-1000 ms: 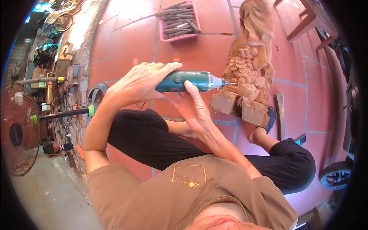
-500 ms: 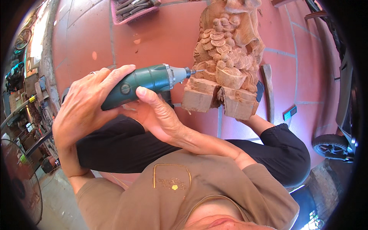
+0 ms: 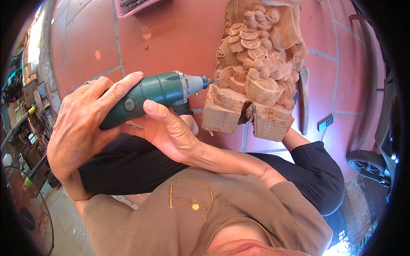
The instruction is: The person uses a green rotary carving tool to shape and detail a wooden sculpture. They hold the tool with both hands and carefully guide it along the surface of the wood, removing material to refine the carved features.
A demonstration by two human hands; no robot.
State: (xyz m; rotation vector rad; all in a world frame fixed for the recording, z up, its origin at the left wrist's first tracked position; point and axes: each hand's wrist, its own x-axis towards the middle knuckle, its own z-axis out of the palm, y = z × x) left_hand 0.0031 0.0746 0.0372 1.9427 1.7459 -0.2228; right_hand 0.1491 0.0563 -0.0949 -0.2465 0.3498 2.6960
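A green electric rotary grinder (image 3: 160,90) with a grey nose lies across both my hands. My left hand (image 3: 87,117) is wrapped round its rear body from above. Below the body, my right hand (image 3: 173,132) steadies it, thumb up against the casing and fingers partly hidden behind it. A thin metal bit (image 3: 218,80) points right, at the left side of a brown wood carving (image 3: 260,87) with coins, round beads and a bowl shape in relief. Whether the bit touches the wood, I cannot tell. The carving's blocky, split base faces me.
A pink basket (image 3: 141,9) of tools stands on the red tiled floor (image 3: 171,40) at the far left. Right of the carving lie a wooden stick (image 3: 304,100) and a small phone-like device (image 3: 325,123). A fan (image 3: 30,215) is at near left, a wheel (image 3: 366,162) at right.
The view has shifted slightly, so the carving looks larger and the basket sits farther up. The grinder and both hands appear a little farther left, with the same grip.
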